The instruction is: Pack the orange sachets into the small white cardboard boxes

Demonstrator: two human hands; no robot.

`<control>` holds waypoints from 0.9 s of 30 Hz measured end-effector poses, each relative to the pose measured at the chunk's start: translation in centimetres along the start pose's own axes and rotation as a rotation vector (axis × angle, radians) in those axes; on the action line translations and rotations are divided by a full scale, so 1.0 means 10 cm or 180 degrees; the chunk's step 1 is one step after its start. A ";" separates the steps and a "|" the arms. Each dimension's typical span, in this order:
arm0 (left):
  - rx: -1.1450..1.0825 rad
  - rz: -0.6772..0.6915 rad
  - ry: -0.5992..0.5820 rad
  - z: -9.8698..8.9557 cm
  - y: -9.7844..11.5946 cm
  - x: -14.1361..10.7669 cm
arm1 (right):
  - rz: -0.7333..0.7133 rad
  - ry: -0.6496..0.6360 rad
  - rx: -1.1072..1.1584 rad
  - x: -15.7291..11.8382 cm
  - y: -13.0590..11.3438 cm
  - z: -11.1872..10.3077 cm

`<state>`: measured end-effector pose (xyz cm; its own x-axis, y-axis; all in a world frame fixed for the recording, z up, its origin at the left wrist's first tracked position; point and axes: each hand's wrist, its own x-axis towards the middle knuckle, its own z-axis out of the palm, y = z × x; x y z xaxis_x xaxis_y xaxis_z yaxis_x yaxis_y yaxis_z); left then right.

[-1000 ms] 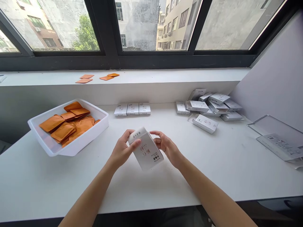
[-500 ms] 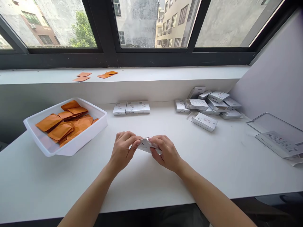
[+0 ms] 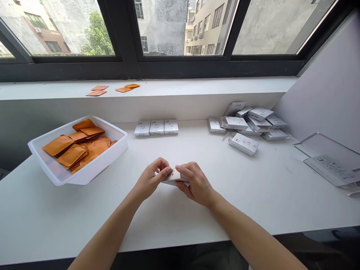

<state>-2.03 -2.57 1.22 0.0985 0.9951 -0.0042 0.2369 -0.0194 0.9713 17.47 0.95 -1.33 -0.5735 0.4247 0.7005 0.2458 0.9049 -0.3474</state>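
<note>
Between my hands, above the white table (image 3: 157, 221), is a small white cardboard box (image 3: 174, 175) with dark print. My left hand (image 3: 153, 176) pinches its left end between thumb and curled fingers. Around the right end wraps my right hand (image 3: 196, 182), thumb below and fingers on top. Part of the box is covered by my fingers, so I cannot tell whether its flap is closed.
To the left, a white plastic bin (image 3: 112, 157) holds orange sachets (image 3: 71, 154). Three boxes (image 3: 156, 128) stand in a row at the back. A pile of boxes (image 3: 253, 122) lies back right, near a wire stand (image 3: 317, 135). More sachets (image 3: 125, 89) lie on the windowsill (image 3: 197, 87).
The box has tilted in my hands, and its printed face shows less. My left thumb has moved right along its top, with the left fingers more curled.
</note>
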 end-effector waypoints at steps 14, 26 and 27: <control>0.0594 0.0179 0.0653 0.18 -0.06 -0.05 | 0.3069 0.1030 0.3361 0.17 -0.03 -0.05; 0.0395 0.0376 0.0816 -0.32 -0.04 0.00 | 0.2475 -0.0861 0.2668 0.10 0.13 -0.07; 0.0522 0.0386 0.0759 -0.34 -0.04 -0.01 | 0.2457 -0.0875 0.2637 0.10 0.13 -0.07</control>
<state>-5.44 -2.38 1.68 -0.0892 0.9789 0.1841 0.3920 -0.1354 0.9099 17.76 2.61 -0.63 -0.6693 0.7430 0.0018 0.0761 0.0709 -0.9946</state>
